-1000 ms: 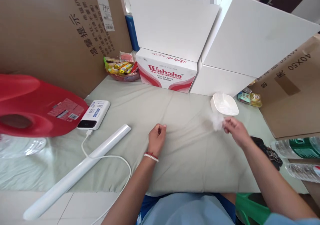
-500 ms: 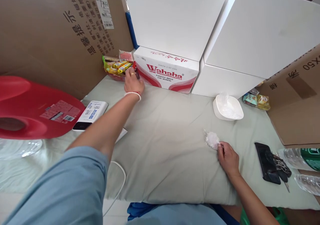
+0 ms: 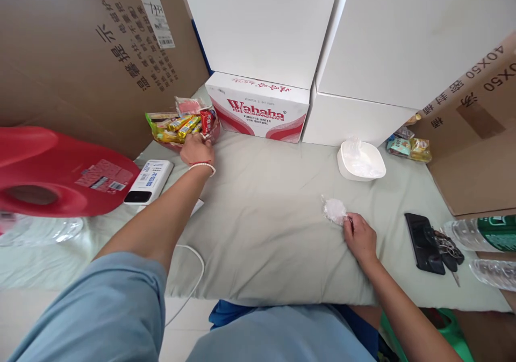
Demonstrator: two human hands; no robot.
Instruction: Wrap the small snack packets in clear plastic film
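Your left hand (image 3: 197, 148) grips the red bowl of wrapped snacks (image 3: 182, 127) at the far left; pulled sharply, it could spill. Your right hand (image 3: 360, 238) pinches the crumpled clear plastic wad (image 3: 334, 210); a loose pinch lets it slip.

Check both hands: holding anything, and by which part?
Left hand grips the near rim of the snack bowl. Right hand pinches the crumpled wrapper at its near edge, on the cloth.

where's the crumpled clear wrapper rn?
Head view, right of centre: the crumpled clear wrapper lies on the green cloth, at the right hand fingertips, below the white bowl.
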